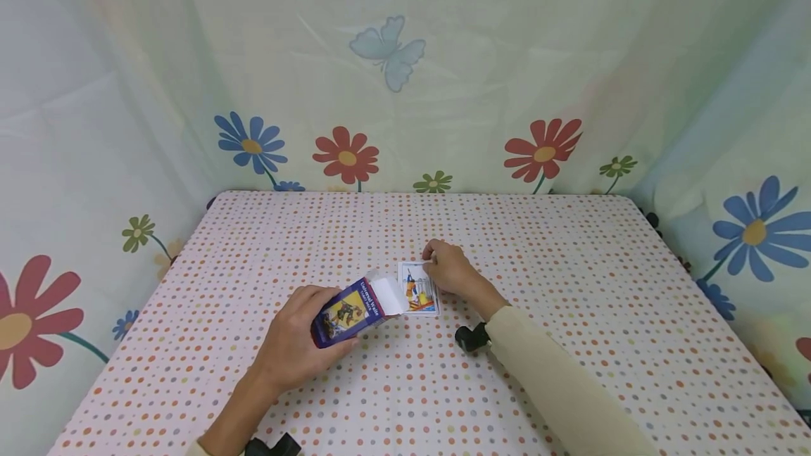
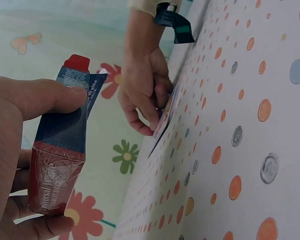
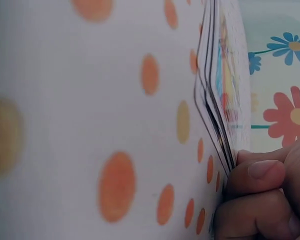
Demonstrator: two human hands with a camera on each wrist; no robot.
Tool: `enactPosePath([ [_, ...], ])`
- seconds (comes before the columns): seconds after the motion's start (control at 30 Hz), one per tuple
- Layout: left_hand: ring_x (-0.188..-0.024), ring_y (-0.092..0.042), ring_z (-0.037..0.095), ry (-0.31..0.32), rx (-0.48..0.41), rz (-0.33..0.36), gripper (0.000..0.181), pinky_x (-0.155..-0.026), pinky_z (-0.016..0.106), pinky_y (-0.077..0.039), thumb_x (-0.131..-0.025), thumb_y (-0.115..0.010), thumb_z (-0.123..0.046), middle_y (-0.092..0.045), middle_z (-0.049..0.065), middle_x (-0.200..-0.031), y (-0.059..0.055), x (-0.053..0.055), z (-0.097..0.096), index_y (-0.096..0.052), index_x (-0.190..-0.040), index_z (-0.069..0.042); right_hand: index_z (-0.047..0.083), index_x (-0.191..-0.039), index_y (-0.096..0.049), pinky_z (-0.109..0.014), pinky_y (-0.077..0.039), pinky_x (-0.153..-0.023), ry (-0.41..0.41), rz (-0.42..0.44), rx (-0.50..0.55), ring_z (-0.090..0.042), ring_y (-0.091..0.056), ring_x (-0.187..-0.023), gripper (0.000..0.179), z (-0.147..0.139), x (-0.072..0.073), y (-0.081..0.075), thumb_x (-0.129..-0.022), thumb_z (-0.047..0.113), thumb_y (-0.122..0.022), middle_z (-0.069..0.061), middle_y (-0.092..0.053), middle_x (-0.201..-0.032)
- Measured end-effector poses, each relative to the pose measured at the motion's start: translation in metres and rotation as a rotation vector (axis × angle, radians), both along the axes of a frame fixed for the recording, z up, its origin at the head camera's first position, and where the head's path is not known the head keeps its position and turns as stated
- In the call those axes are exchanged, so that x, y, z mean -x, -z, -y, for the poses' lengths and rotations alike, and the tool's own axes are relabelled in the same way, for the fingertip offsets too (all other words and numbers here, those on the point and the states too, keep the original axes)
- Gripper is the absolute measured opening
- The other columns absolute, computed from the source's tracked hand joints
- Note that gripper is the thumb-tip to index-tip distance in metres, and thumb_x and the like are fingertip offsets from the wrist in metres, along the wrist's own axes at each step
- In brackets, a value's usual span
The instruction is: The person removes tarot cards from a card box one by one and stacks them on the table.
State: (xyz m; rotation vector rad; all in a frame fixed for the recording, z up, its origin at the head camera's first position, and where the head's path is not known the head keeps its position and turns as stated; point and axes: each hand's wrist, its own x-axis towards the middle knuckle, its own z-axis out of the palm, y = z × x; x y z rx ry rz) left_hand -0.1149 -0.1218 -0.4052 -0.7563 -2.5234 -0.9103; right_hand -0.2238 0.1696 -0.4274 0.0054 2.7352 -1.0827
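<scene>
My left hand (image 1: 294,340) grips a blue tarot deck box (image 1: 347,312) with a yellow picture panel, tilted above the table. Its white flap (image 1: 390,295) hangs open toward the right, overlapping the cards in the head view. In the left wrist view the thumb presses one side of the box (image 2: 62,127) and fingers wrap beneath. A small stack of picture cards (image 1: 417,288) lies face up on the table. At its far right corner my right hand (image 1: 455,271) pinches the card edges. Those cards (image 3: 212,90) look slightly fanned and bent in the right wrist view.
A white cloth with coloured dots covers the table (image 1: 538,252). Behind and at both sides hangs a curtain (image 1: 469,90) printed with flowers and a butterfly. Black wrist devices sit on both forearms, one of them (image 1: 472,338) beside the right sleeve.
</scene>
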Motion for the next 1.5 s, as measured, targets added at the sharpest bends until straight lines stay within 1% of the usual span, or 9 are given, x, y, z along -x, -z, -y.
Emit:
enactPosePath([
  [0.3, -0.101, -0.055, 0.009, -0.016, 0.007, 0.025, 0.074, -0.077, 0.032, -0.054, -0.067, -0.094, -0.041, -0.062, -0.001, -0.120, 0.002, -0.002, -0.003, -0.065, -0.129, -0.011, 0.007, -0.117, -0.056, -0.023, -0.039, -0.043, -0.013, 0.084, 0.116, -0.013, -0.049, -0.046, 0.016, -0.011, 0.001, 0.004, -0.106, 0.018, -0.052, -0.008, -0.056, -0.074],
  [0.5, -0.102, -0.055, 0.009, -0.035, 0.011, 0.046, 0.075, -0.077, 0.032, -0.054, -0.067, -0.094, -0.043, -0.061, -0.003, -0.121, 0.002, -0.003, -0.004, -0.065, -0.129, -0.012, 0.008, -0.118, -0.056, -0.024, -0.037, -0.042, 0.001, 0.073, 0.117, -0.013, -0.046, -0.044, 0.024, -0.010, -0.003, 0.006, -0.108, 0.028, -0.048, -0.004, -0.051, -0.062],
  [0.6, -0.102, -0.055, 0.008, -0.031, 0.009, 0.049, 0.075, -0.078, 0.032, -0.054, -0.067, -0.094, -0.041, -0.061, -0.004, -0.121, 0.002, -0.003, -0.004, -0.065, -0.129, -0.013, 0.007, -0.119, -0.055, -0.024, -0.037, -0.043, 0.006, 0.072, 0.103, -0.013, -0.045, -0.045, 0.028, -0.009, -0.006, 0.006, -0.108, 0.032, -0.046, -0.003, -0.049, -0.061],
  [0.73, -0.103, -0.055, 0.008, -0.030, 0.008, 0.042, 0.074, -0.079, 0.032, -0.055, -0.066, -0.095, -0.041, -0.061, -0.004, -0.121, 0.003, -0.001, -0.004, -0.065, -0.129, -0.013, 0.006, -0.127, -0.053, -0.025, -0.039, -0.042, 0.014, 0.077, 0.107, -0.014, -0.047, -0.043, 0.034, -0.009, -0.008, 0.004, -0.109, 0.033, -0.043, -0.002, -0.048, -0.058],
  [0.9, -0.103, -0.055, 0.008, -0.039, 0.011, 0.041, 0.075, -0.079, 0.033, -0.054, -0.066, -0.094, -0.042, -0.061, -0.005, -0.121, 0.002, 0.000, -0.004, -0.065, -0.129, -0.013, 0.005, -0.136, -0.047, -0.026, -0.042, -0.041, 0.011, 0.085, 0.164, -0.016, -0.049, -0.038, 0.039, -0.010, -0.010, -0.003, -0.110, 0.033, -0.041, -0.006, -0.052, -0.050],
  [1.0, -0.103, -0.055, 0.008, -0.041, 0.014, 0.039, 0.075, -0.079, 0.033, -0.054, -0.066, -0.094, -0.043, -0.061, -0.005, -0.121, 0.002, 0.000, -0.004, -0.065, -0.129, -0.014, 0.007, -0.138, -0.044, -0.028, -0.043, -0.044, 0.004, 0.093, 0.190, -0.017, -0.048, -0.041, 0.041, -0.010, -0.013, -0.007, -0.110, 0.035, -0.041, -0.009, -0.056, -0.056],
  [1.07, -0.103, -0.055, 0.008, -0.041, 0.014, 0.038, 0.075, -0.079, 0.033, -0.054, -0.066, -0.094, -0.043, -0.061, -0.005, -0.121, 0.002, 0.000, -0.003, -0.066, -0.129, -0.014, 0.007, -0.139, -0.044, -0.029, -0.044, -0.047, 0.003, 0.074, 0.197, -0.018, -0.049, -0.044, 0.041, -0.010, -0.015, -0.009, -0.109, 0.036, -0.042, -0.011, -0.058, -0.061],
  [1.23, -0.103, -0.055, 0.007, -0.035, 0.017, 0.042, 0.074, -0.079, 0.032, -0.054, -0.067, -0.094, -0.042, -0.061, -0.005, -0.121, 0.002, 0.001, -0.003, -0.066, -0.129, -0.014, 0.009, -0.137, -0.047, -0.031, -0.042, -0.053, -0.001, -0.032, 0.212, -0.019, -0.048, -0.055, 0.041, -0.004, -0.021, -0.021, -0.108, 0.038, -0.045, -0.011, -0.056, -0.073],
  [1.5, -0.102, -0.055, 0.007, -0.047, 0.013, 0.025, 0.074, -0.079, 0.032, -0.055, -0.066, -0.095, -0.043, -0.062, -0.006, -0.118, 0.005, 0.002, -0.002, -0.066, -0.127, -0.013, 0.008, -0.132, -0.054, -0.034, -0.043, -0.059, -0.089, -0.154, 0.276, -0.020, -0.050, -0.067, 0.037, 0.012, -0.037, -0.047, -0.105, 0.034, -0.054, -0.010, -0.056, -0.087],
])
